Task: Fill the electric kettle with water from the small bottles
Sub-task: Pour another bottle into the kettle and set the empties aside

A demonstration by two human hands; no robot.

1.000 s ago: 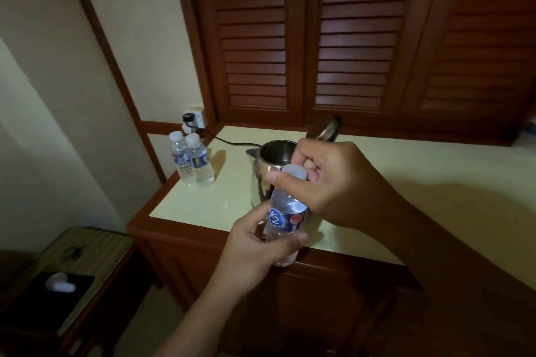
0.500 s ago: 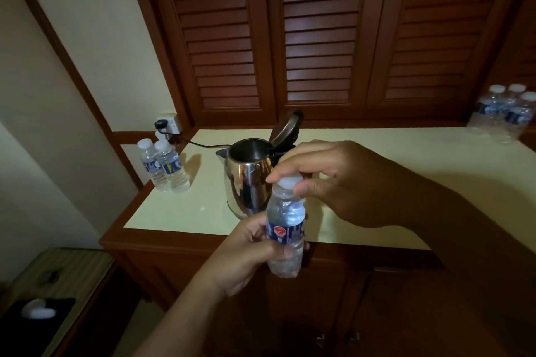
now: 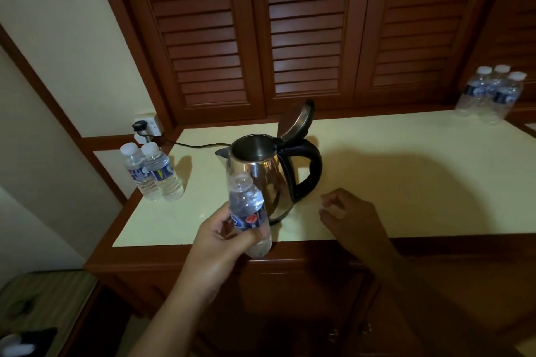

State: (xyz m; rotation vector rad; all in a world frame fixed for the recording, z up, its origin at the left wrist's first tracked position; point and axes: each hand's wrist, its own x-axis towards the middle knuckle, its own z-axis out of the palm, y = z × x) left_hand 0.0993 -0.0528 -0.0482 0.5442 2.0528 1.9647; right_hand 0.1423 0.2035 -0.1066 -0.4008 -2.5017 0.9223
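Observation:
The steel electric kettle (image 3: 275,182) stands on the cream counter (image 3: 420,182), lid tipped back, black handle to the right. My left hand (image 3: 220,249) grips a small water bottle (image 3: 246,206) with a blue label; it is uncapped, leans slightly left, and its neck is just in front of the kettle body, below the rim. My right hand (image 3: 351,217) hovers low over the counter to the right of the kettle, fingers curled around a small pale thing that looks like the bottle cap.
Two capped small bottles (image 3: 156,177) stand at the counter's left corner. Three more bottles (image 3: 493,95) stand at the far right. A black cord (image 3: 200,145) runs from the kettle to a wall socket (image 3: 148,124). Louvred wooden doors rise behind. A low side table (image 3: 43,293) stands lower left.
My right hand came off the bottle top and moved down to the right, and the bottle now shows no cap. The view has shifted so the kettle and right-hand bottles show fully.

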